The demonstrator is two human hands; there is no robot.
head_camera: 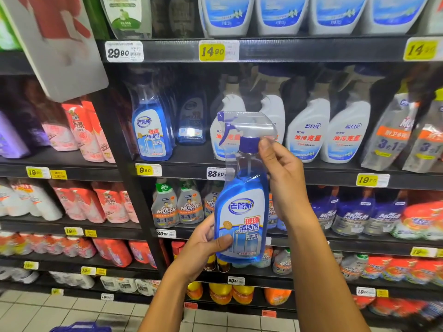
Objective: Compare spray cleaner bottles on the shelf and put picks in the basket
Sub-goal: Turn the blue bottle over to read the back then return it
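The spray bottle point(242, 200) is in the middle, in front of the shelves point(263, 172). The left hand point(206, 240) is at its 7 o'clock and the right hand point(282, 173) at its 2 o'clock (up by the neck). A matching bottle point(151, 130) stands on a shelf at 10 o'clock, and the basket point(81, 328) sits on the floor point(72, 310) at 7 o'clock.

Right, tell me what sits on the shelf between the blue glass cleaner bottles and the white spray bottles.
In the head view, one dark blue bottle stands between the blue glass cleaner bottles and the white spray bottles, set further back on that shelf.
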